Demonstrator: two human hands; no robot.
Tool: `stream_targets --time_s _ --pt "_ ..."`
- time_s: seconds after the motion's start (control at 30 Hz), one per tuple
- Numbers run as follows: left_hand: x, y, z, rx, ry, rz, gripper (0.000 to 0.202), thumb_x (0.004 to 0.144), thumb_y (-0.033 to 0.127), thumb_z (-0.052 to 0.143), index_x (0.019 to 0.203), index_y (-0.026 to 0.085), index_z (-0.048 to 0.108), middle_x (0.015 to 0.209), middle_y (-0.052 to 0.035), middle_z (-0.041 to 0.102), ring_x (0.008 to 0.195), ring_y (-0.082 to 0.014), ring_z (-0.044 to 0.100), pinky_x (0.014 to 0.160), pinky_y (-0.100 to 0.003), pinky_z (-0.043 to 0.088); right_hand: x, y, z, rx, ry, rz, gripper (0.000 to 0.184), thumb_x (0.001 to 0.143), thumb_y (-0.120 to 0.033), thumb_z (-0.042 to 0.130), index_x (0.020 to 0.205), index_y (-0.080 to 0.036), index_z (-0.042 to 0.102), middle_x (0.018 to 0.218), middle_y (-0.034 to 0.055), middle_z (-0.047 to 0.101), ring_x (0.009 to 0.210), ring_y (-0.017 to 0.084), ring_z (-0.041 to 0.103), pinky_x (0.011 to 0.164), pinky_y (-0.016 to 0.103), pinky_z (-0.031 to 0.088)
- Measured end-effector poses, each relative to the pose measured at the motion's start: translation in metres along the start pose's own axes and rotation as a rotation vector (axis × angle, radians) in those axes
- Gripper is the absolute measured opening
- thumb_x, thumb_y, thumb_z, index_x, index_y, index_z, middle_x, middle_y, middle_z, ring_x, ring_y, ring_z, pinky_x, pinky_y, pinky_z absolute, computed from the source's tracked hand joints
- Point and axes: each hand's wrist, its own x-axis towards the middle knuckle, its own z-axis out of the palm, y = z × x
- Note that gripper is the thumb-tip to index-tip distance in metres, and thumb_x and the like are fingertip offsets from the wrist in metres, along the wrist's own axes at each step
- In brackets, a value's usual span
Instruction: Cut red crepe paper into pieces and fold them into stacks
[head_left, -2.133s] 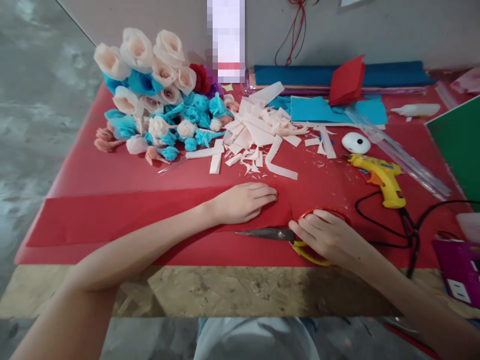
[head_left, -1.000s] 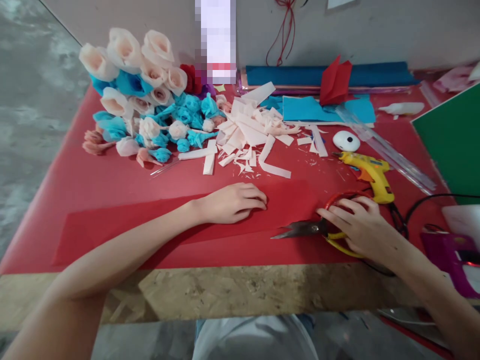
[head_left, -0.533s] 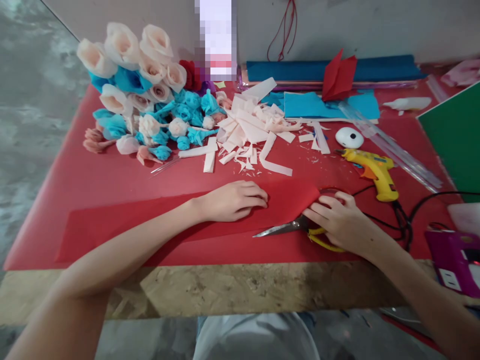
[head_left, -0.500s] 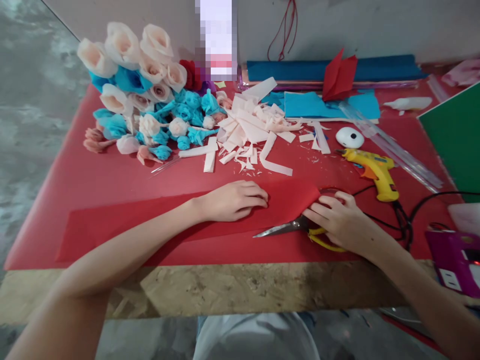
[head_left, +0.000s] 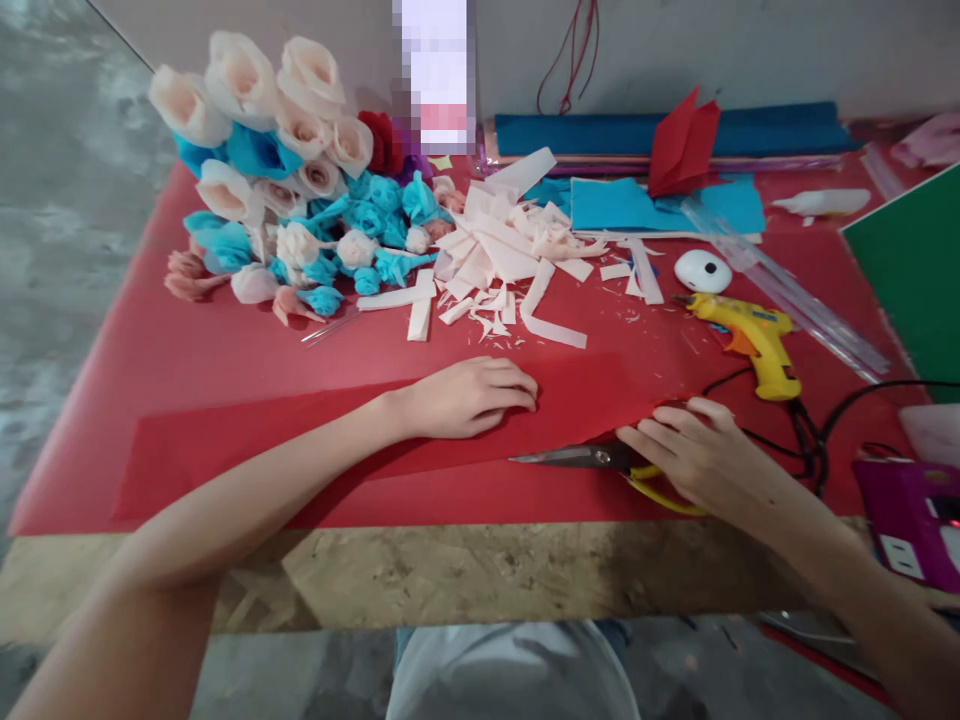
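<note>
My left hand (head_left: 469,397) lies flat, fingers together, pressing a long red sheet of paper (head_left: 247,445) onto the red tabletop (head_left: 210,350). My right hand (head_left: 694,455) is closed round the yellow and red handles of a pair of scissors (head_left: 577,458). Their dark blades point left, closed, along the lower edge of the sheet near its right end. The handles are mostly hidden under my fingers.
Paper roses in peach and blue (head_left: 289,170) are piled at the back left, pale paper strips (head_left: 510,255) in the middle. A yellow glue gun (head_left: 750,335) with black cord, white round object (head_left: 703,270), blue and red paper (head_left: 660,195), green board (head_left: 915,270) and purple box (head_left: 911,520) fill the right.
The right hand with the scissors slid right, then back left along the sheet's lower edge; the blades went from open to closed. The left hand has stayed pressed on the sheet.
</note>
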Motion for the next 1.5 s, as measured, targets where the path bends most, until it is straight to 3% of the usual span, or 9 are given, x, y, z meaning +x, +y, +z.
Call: stream_targets --time_s 0.17,0.57,0.97,1.23,1.5 --pt "0.000 0.002 0.001 -0.018 0.006 -0.016 0.030 0.084 0.009 0.040 0.108 0.015 0.058 0.114 -0.0117 0.060 0.106 -0.0206 0.054 0.093 -0.039 0.044 0.001 -0.008 -0.001 -0.057 -0.035 0.086 0.036 0.077 -0.006 0.035 0.105 -0.009 0.057 0.093 0.0121 0.061 0.094 0.025 0.047 0.087 0.042 0.030" --pt "0.001 0.002 0.000 0.011 0.005 -0.034 0.028 0.084 0.009 0.041 0.107 0.013 0.058 0.115 -0.0103 0.060 0.103 -0.0203 0.054 0.091 -0.036 0.044 0.038 -0.013 0.003 0.109 -0.041 -0.005 0.035 0.074 -0.006 0.042 0.105 -0.010 0.056 0.094 0.0089 0.063 0.086 0.022 0.049 0.083 0.039 0.029" --pt "0.000 0.001 0.001 0.042 0.001 0.005 0.029 0.085 0.010 0.040 0.108 0.013 0.058 0.116 -0.0118 0.060 0.107 -0.0213 0.054 0.090 -0.038 0.045 0.036 -0.009 -0.005 0.061 0.037 -0.142 0.028 0.085 -0.006 0.035 0.095 -0.011 0.061 0.072 0.0045 0.060 0.072 0.017 0.046 0.078 0.032 0.031" --pt "0.000 0.001 0.000 0.027 0.014 -0.001 0.029 0.085 0.009 0.041 0.108 0.013 0.058 0.115 -0.0118 0.060 0.106 -0.0215 0.054 0.091 -0.038 0.045 0.024 -0.023 -0.002 -0.007 -0.076 0.036 0.034 0.081 -0.011 0.036 0.111 -0.007 0.053 0.091 0.0117 0.060 0.088 0.024 0.047 0.085 0.041 0.031" --pt "0.000 0.002 0.001 0.022 0.013 -0.010 0.029 0.085 0.009 0.041 0.107 0.012 0.059 0.116 -0.0113 0.060 0.105 -0.0216 0.054 0.092 -0.038 0.045 0.044 -0.031 -0.002 0.032 -0.081 -0.008 0.036 0.079 -0.009 0.039 0.113 -0.008 0.051 0.092 0.0092 0.060 0.087 0.023 0.048 0.086 0.040 0.031"
